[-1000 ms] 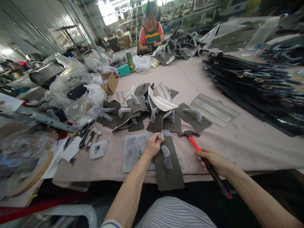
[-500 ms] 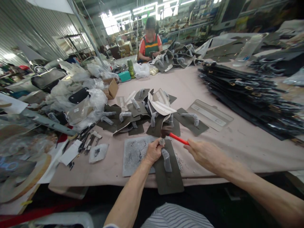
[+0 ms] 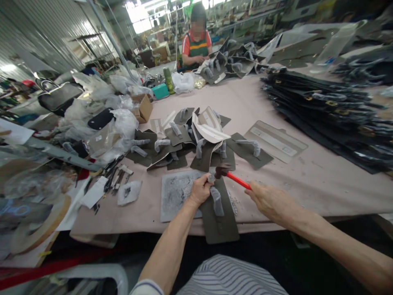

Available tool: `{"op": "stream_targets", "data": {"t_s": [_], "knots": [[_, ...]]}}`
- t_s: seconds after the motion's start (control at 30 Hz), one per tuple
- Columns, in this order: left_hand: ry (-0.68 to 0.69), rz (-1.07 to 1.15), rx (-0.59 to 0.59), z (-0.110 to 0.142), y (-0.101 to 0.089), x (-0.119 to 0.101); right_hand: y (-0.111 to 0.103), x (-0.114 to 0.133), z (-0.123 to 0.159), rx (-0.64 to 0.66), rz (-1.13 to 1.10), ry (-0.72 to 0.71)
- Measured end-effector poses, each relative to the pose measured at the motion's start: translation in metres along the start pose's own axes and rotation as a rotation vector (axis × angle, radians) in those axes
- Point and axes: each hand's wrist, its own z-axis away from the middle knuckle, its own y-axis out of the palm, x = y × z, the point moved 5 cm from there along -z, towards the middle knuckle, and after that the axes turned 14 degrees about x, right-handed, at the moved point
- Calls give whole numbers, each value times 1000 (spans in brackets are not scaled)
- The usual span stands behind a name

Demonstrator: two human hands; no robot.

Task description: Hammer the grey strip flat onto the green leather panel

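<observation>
My left hand (image 3: 201,189) is closed around a short metal punch (image 3: 211,178), whose round top shows above the fingers. Beneath it lies a dark olive panel (image 3: 225,219) with a plastic-wrapped strap (image 3: 217,201) on it; the panel's near end hangs over the table edge. Part of the panel rests on a grey, scuffed slab (image 3: 173,196). In my right hand (image 3: 264,200) is a hammer (image 3: 238,179) with a red handle, its dark head just right of the punch top. The punch's lower tip is hidden.
Similar olive panels (image 3: 181,135) lie in a loose heap beyond my hands. A tall stack of black pieces (image 3: 325,119) stands at the right. Small tools (image 3: 118,180) and plastic bags (image 3: 124,123) crowd the left. Across the table sits a co-worker (image 3: 196,45).
The view has tilted down slightly, so the scene sits a little higher. The hammer head has shifted slightly right relative to the punch. Both hands keep their holds.
</observation>
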Motion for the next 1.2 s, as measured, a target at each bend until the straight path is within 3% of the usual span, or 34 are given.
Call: {"op": "stream_targets", "data": {"t_s": [0.13, 0.2, 0.27, 0.37, 0.43, 0.53, 0.6, 0.73, 0.8, 0.97, 1.1, 1.2], "knots": [[-23, 46, -2, 0, 1, 4, 27, -35, -7, 83, -100, 125], [-27, 58, -2, 0, 1, 5, 37, -42, -10, 60, -81, 206], [-31, 71, -9, 0, 1, 4, 38, -29, -12, -105, -37, 180], [-44, 111, -34, -1, 0, 4, 35, 24, -8, -339, -144, -82], [-63, 164, -64, -2, -2, 4, 42, 67, -7, -267, -248, -252], [-123, 324, -167, -4, -6, 9, 56, 108, -8, -63, -243, -342], [-142, 420, -231, -5, -9, 11, 56, 111, -8, -4, -220, -391], [-113, 505, -247, -6, -9, 13, 41, 88, -12, 93, -126, -569], [-108, 532, -261, -6, -9, 14, 31, 80, -15, 76, -12, -544], [-64, 557, -402, -4, -33, -4, 4, 102, -3, -234, 270, -513], [53, 510, -547, 3, -66, -39, -7, 91, -1, -321, 215, -138], [71, 480, -536, 4, -70, -51, 3, 76, -8, -290, 61, 72]]}}
